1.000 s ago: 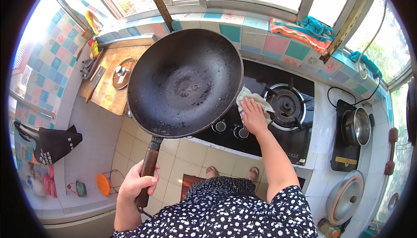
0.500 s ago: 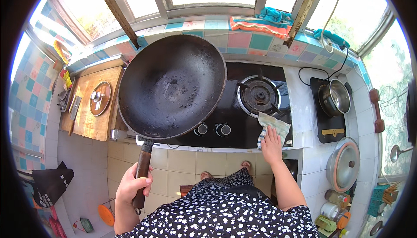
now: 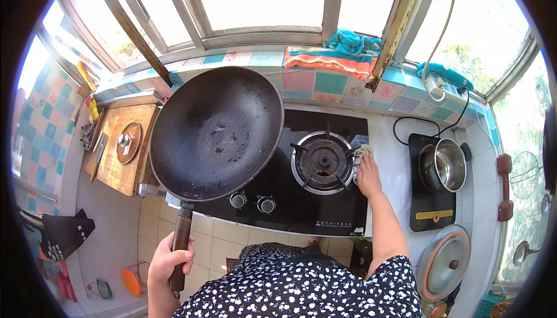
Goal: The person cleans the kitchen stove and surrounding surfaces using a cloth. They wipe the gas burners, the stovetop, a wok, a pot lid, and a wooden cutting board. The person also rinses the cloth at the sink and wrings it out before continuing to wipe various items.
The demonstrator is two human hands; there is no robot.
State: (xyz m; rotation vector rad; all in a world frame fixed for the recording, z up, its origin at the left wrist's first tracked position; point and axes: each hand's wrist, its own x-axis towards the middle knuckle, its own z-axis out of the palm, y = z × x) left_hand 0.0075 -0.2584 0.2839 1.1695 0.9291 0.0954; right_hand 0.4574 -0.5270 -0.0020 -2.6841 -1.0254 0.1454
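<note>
- Round black metal wok [image 3: 217, 129]: left hand [image 3: 167, 260], fingers clamped on brown wooden handle [image 3: 183, 225].
- Pale crumpled cloth [image 3: 362, 150], right edge of black glass stove [image 3: 313, 212]: right hand [image 3: 368, 176] atop, finger grip unclear.

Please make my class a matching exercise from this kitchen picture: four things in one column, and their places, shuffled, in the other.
Things
1. Wok
2. Cloth
3. Small lid
4. Pot

Places
A. On the wooden chopping board
B. On the black hot plate
C. Held by its handle in the left hand
D. Under the right hand, beside the burner

Pairs: 1-C, 2-D, 3-A, 4-B
</note>
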